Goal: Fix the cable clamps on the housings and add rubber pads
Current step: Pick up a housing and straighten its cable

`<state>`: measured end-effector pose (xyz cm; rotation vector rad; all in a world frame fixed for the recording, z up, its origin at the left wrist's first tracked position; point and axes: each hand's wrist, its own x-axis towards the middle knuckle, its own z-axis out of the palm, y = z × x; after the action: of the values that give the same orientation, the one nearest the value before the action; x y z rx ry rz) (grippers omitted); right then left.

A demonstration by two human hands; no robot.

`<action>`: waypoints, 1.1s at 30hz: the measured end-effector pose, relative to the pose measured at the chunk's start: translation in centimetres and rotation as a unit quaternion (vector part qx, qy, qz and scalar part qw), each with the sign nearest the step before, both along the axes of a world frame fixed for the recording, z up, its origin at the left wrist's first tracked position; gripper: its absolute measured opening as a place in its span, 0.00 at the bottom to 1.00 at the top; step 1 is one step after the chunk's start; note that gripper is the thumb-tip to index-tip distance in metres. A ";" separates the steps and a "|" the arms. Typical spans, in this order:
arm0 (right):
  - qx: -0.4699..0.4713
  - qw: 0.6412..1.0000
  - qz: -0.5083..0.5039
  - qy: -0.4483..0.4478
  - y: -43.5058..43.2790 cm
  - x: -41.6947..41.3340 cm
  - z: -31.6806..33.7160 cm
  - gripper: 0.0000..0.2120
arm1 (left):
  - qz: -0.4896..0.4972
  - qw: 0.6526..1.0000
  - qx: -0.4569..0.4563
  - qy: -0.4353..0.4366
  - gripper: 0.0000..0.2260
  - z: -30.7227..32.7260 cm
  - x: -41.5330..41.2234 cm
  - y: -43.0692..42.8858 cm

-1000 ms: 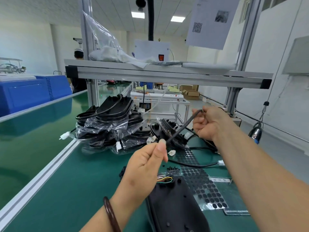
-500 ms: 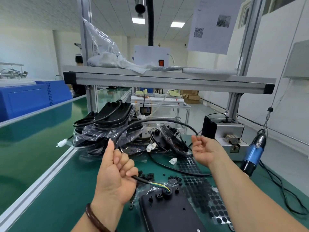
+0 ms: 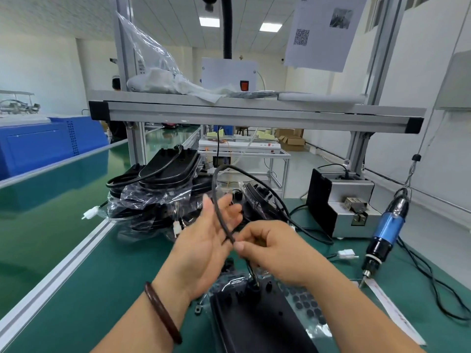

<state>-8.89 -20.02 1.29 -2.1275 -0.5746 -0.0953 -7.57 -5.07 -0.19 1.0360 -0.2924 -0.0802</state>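
Note:
A black housing (image 3: 254, 322) lies on the green mat close to me, with a black cable (image 3: 216, 200) rising from its top end. My left hand (image 3: 204, 243) is held up with straight fingers, and the cable lies across its palm. My right hand (image 3: 272, 250) pinches the cable between thumb and fingers right beside the left palm. Above the hands the cable bends into a tall loop and runs down to the right, ending at a white connector (image 3: 346, 254). A sheet of round rubber pads (image 3: 308, 307) lies right of the housing. Small black clamps (image 3: 198, 309) sit left of it.
A pile of bagged black housings (image 3: 158, 189) fills the back left of the bench. A blue electric screwdriver (image 3: 387, 225) hangs at the right, beside a grey screw feeder (image 3: 341, 205). An aluminium shelf (image 3: 254, 113) spans overhead. A conveyor rail (image 3: 63, 271) runs along the left.
My hands have come together from wide apart. The cable, earlier stretched between them, now stands in a narrow loop. My left hand has opened from a fist round the cable.

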 end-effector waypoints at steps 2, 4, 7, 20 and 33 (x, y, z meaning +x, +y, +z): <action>0.022 1.000 -0.023 0.000 -0.7 0.1 0.1 0.06 | -0.002 0.994 0.105 -0.001 0.20 -1.7 -0.9 -1.1; 0.091 0.995 -0.016 0.037 -1.4 0.1 -0.2 0.08 | 0.013 0.964 0.264 -0.034 0.11 -3.6 -1.5 -1.9; 0.137 0.989 -0.018 0.061 -2.2 0.3 -1.0 0.15 | 0.080 0.848 0.494 -0.174 0.04 -5.1 -2.1 -2.1; 0.387 0.919 -0.064 0.043 -2.5 0.5 -4.0 0.03 | 0.120 0.872 0.431 -0.196 0.12 -4.9 -2.4 -2.8; 0.362 0.929 -0.041 0.064 -2.2 -0.7 -5.1 0.07 | 0.139 0.867 0.435 -0.199 0.11 -5.9 -1.9 -3.3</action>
<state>-9.59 -22.26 -3.80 -1.4213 -0.3025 -0.1814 -9.51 -8.38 -6.09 1.9955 -0.4962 0.2982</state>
